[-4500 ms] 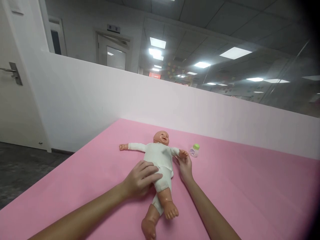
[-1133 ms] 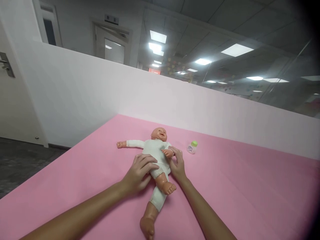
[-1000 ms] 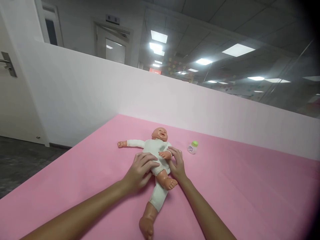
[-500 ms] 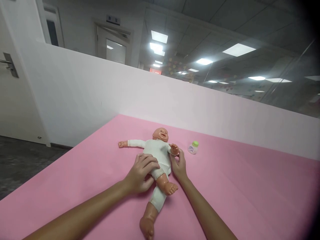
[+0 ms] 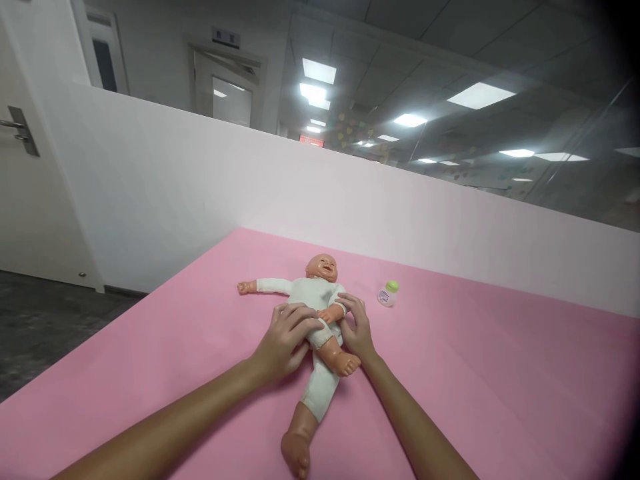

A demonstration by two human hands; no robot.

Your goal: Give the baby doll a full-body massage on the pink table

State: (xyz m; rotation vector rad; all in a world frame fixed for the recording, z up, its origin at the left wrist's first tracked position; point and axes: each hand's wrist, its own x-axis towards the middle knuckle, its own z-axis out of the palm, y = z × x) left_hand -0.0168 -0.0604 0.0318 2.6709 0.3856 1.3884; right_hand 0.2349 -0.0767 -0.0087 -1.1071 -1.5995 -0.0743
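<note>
A baby doll (image 5: 313, 292) with a white cloth body lies face up on the pink tabletop (image 5: 200, 373). Its head points away from me and one arm stretches out to the left. My left hand (image 5: 287, 337) is wrapped round the thigh of the doll's bent leg, which crosses over the straight one. My right hand (image 5: 359, 328) holds the doll's other arm near the wrist and presses it inward over the belly; the thumb is partly hidden. Right of the doll stands a small clear bottle (image 5: 387, 296) with a green cap, touched by neither hand.
A low white wall (image 5: 310, 193) runs along the table's far edge. To the left are a door (image 5: 40, 173) with a metal handle and a dark floor (image 5: 50, 327). Ceiling lights and another door show beyond the wall.
The doll's right-side arm has come down and inward across its belly, with my right hand on it. The bent leg has shifted slightly up and to the right under my left hand.
</note>
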